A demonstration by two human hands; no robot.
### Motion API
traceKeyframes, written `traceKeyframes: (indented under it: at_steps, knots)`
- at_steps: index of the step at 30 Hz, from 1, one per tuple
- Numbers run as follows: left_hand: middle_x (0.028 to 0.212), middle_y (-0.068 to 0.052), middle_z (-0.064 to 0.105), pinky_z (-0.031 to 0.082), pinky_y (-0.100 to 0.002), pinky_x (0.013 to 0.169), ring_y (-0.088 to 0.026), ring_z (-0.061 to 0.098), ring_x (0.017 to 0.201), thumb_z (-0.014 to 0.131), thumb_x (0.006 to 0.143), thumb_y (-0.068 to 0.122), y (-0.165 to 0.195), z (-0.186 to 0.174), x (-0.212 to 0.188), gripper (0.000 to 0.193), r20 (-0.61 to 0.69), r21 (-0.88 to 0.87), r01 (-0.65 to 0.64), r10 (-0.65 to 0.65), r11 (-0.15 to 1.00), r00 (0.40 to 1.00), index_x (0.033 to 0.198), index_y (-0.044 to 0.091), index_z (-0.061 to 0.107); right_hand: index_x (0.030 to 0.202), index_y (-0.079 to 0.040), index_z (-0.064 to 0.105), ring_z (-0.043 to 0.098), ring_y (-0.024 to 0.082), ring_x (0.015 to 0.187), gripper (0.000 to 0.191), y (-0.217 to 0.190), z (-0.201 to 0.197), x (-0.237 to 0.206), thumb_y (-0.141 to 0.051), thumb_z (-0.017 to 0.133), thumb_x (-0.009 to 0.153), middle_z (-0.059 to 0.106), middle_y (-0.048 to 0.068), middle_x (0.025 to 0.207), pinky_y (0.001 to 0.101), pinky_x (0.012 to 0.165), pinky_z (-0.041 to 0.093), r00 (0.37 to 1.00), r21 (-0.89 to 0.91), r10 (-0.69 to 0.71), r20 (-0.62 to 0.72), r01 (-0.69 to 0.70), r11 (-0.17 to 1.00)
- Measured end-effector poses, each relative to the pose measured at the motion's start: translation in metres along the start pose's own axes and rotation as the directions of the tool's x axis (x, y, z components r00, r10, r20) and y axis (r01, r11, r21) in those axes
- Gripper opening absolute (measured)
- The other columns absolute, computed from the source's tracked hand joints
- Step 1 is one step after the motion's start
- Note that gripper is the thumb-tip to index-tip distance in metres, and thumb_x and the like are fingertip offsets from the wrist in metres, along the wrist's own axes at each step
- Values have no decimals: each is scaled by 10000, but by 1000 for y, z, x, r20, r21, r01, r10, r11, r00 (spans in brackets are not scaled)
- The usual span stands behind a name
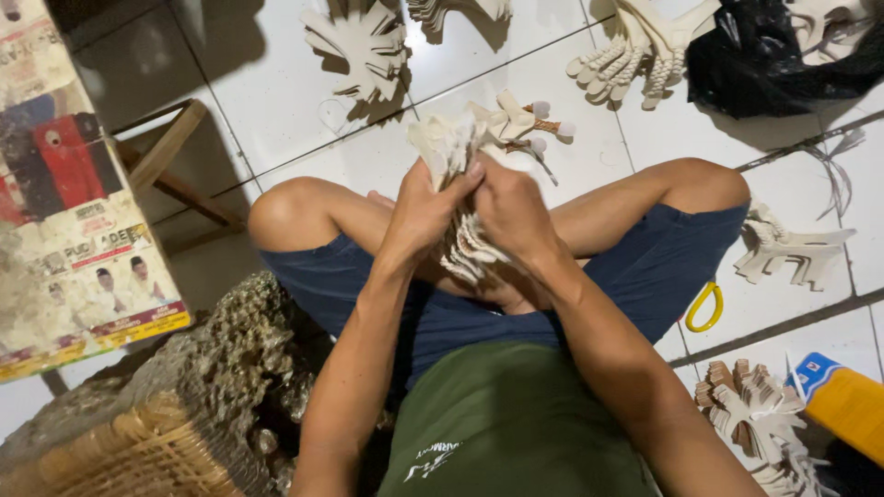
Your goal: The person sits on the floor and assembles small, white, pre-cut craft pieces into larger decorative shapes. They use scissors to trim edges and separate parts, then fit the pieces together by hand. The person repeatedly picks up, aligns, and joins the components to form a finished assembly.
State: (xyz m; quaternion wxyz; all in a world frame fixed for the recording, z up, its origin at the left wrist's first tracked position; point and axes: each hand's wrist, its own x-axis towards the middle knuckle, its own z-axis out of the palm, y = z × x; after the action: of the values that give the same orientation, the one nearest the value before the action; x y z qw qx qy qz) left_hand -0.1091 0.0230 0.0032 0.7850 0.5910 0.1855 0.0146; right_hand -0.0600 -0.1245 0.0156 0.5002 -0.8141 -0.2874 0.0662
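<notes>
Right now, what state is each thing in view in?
Left hand: closed on the stack.
Right hand: closed on the stack.
Stack of cream flat cut-out pieces: held upright over the lap.
Black plastic bag: crumpled on the tiles.
Yellow-handled scissors: lying on the floor, mostly hidden.

Two hands were up, left hand (419,207) and right hand (511,207), on one bundle of pale cut-outs (456,161). Loose cut-out piles on the tiles (276,138) numbered perhaps six (edges cropped, hard to call). One black bag (783,60), one yellow-handled tool (704,308), one woven basket (138,451), one printed board (69,202).
</notes>
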Motion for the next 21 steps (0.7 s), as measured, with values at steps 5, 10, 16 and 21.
traceKeyframes:
  at_steps: [5,10,16,21]
  knots:
    - [871,-50,701,525,-257,623,-103,619,710,789,915,98,-2,-4,6,214,-85,-64,149,-154,987,984,1031,-64,710,1170,-23,628,680,374,913,175,14,-1,-6,-101,570,1025,687,214,1034,421,817,545,972,140,3,237,-37,989]
    - [764,-34,707,513,-261,556,-108,633,625,712,896,122,-5,-5,6,136,-176,55,216,-203,975,963,940,-7,707,1305,-59,573,687,337,938,364,31,-3,-14,-227,680,1001,713,157,1054,397,814,528,963,170,-10,268,-37,985]
    - [731,-63,704,514,-291,589,-129,640,638,704,938,170,-7,-3,0,190,-177,324,149,-95,934,980,916,-19,691,1358,-86,588,614,320,861,374,64,10,-32,-202,673,1013,682,179,957,380,794,509,983,37,-59,171,54,998]
    - [846,-45,734,532,-277,671,-111,667,737,744,907,150,-5,-5,-7,219,-155,502,-67,166,862,974,1041,-16,693,1197,-84,713,621,258,855,194,87,27,-31,-170,576,1091,685,148,918,342,805,493,951,146,261,169,-286,947]
